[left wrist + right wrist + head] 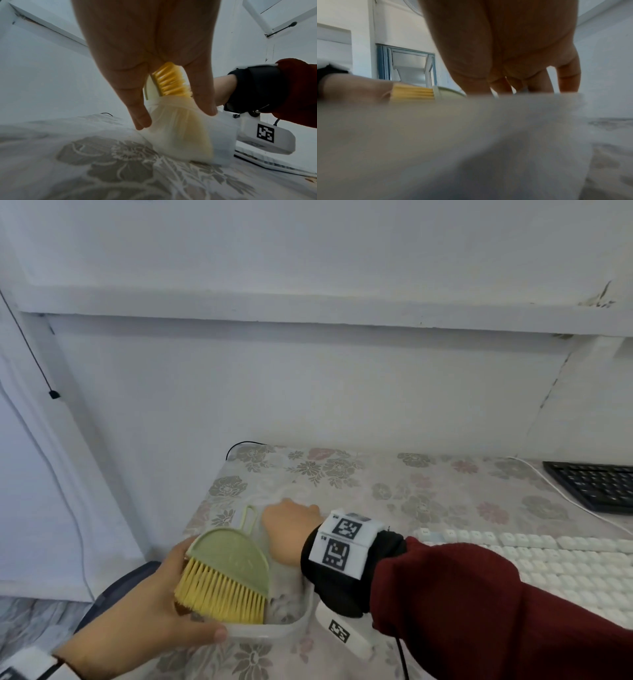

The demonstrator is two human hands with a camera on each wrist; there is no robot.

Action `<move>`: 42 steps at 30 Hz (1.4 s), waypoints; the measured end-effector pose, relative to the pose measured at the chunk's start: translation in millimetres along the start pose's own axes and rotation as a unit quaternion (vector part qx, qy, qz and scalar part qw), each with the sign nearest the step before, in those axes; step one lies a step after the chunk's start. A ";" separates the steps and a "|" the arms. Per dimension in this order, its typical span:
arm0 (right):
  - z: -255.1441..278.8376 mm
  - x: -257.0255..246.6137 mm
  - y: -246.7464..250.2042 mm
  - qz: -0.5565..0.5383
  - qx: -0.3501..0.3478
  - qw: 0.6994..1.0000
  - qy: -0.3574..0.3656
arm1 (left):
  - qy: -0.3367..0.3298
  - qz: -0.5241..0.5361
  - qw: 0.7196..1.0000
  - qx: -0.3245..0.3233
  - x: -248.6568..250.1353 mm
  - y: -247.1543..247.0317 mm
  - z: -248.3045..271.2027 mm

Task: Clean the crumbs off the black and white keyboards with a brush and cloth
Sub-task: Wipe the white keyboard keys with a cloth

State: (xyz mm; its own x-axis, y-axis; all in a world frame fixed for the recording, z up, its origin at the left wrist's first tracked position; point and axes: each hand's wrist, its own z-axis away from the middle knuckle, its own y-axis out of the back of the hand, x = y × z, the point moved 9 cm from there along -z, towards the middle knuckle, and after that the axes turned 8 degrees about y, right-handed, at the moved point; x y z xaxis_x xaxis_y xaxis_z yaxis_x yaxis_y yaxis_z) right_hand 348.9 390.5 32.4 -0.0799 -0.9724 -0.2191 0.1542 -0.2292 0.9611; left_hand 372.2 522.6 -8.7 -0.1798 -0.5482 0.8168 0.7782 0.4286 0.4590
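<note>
Your left hand point(150, 601) gripped the brush point(227, 573) lower left; right hand's point(291, 529) grasp unclear; both keyboards, white keyboard point(548, 570) and black keyboard point(596, 484), sat untouched.

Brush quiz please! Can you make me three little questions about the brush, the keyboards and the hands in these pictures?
1. True or false: the brush has yellow bristles.
2. Fill in the gap: the white keyboard lies ____ to the person than the black keyboard.
3. Pick one: what does the left hand hold?
A) the see-through box with the brush standing in it
B) the black keyboard
C) a cup

Key: 1 true; 2 nearer; 3 A.
</note>
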 end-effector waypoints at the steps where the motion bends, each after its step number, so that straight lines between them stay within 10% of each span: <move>1: -0.4 2.3 10.8 -0.022 0.030 0.999 -0.002 | 0.004 -0.003 1.000 0.015 -1.4 4.5 1.5; 11: 69.7 111.6 88.6 -0.034 0.160 0.985 -0.062 | -0.126 -0.149 0.962 0.188 64.4 26.3 25.2; 23: 207.0 283.6 44.2 -0.002 0.056 0.974 -0.219 | -0.230 -0.147 0.959 0.072 172.2 -119.8 -5.1; 31: 224.3 290.6 13.9 -0.025 -0.005 0.982 -0.189 | -0.134 -0.315 0.940 -0.003 181.1 -211.2 -58.8; 42: 224.2 294.8 16.0 -0.104 0.079 0.981 -0.145 | -0.031 -0.303 0.951 -0.050 154.4 -245.0 -86.9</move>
State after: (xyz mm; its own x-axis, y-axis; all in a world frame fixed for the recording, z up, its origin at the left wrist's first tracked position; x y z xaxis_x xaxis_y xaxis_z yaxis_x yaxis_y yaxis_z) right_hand 107.0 109.8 20.9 -0.3742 -0.8470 -0.3775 -0.0478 -0.3889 0.9200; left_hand 206.0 270.5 -25.5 -0.6457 -0.6285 0.4336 0.5732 -0.0238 0.8191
